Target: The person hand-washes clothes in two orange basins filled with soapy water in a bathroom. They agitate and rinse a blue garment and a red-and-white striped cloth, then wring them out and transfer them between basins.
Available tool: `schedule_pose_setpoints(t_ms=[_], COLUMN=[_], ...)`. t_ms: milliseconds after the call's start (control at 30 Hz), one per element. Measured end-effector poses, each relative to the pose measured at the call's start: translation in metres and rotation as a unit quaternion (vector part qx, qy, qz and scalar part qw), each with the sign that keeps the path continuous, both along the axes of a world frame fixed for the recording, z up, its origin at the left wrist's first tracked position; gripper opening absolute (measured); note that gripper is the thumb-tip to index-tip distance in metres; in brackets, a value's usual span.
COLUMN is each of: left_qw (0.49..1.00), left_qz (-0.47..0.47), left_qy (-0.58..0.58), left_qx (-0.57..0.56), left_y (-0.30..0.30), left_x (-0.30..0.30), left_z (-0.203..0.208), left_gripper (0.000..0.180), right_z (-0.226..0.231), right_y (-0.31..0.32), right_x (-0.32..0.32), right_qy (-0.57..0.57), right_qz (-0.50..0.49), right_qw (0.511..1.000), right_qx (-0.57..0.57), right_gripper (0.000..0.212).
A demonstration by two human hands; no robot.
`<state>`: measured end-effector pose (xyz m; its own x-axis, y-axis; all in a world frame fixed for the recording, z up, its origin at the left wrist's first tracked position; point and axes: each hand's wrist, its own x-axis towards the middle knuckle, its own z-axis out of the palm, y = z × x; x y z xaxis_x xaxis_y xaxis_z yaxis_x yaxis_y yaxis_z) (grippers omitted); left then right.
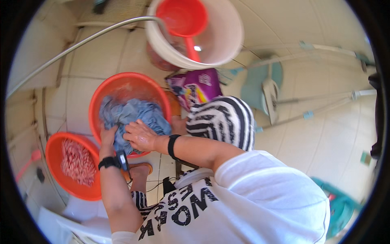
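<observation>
A crumpled blue garment [136, 112] lies in a round red-orange basin [159, 90], with a little cloudy water along the far wall. At the near left side of the basin, my left hand [108, 136] has its fingers closed on the cloth, partly hidden in its folds. My right hand [141, 136], wet with a few suds on its back, presses its curled fingers into the garment just to the right. Both hands work close together and bunch the fabric. Black bands circle both wrists, and the left one carries a small device.
Another orange basin [52, 164] holds red-and-white patterned cloth [77, 162] at the left. Beyond my knees stand a white bucket [231, 28] with a red dipper [183, 18] and a purple bag [208, 83]. A metal pipe [95, 35] arches overhead. Long-handled teal tools [252, 87] lie right.
</observation>
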<state>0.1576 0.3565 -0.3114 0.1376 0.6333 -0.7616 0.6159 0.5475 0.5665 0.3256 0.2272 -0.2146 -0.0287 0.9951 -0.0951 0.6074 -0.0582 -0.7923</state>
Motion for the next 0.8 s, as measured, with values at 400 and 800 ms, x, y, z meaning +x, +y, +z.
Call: schedule_pose_setpoints(t_ms=[400,800], left_qw=[0.937,0.927], left_qz=[-0.261,-0.345], left_qy=[0.116,0.143], left_qx=[0.202,-0.008], left_y=[-0.143,-0.064], left_x=[0.001,0.021], left_z=[0.059,0.053], left_gripper=[0.047,0.055], right_z=[-0.029,-0.063], right_y=[-0.01,0.084], right_x=[-0.007,0.014], right_qy=[-0.107,-0.197], right_qz=[-0.091,-0.045], right_qw=[0.955,0.904], right_qx=[-0.261,-0.377], right_gripper=[0.117,0.129])
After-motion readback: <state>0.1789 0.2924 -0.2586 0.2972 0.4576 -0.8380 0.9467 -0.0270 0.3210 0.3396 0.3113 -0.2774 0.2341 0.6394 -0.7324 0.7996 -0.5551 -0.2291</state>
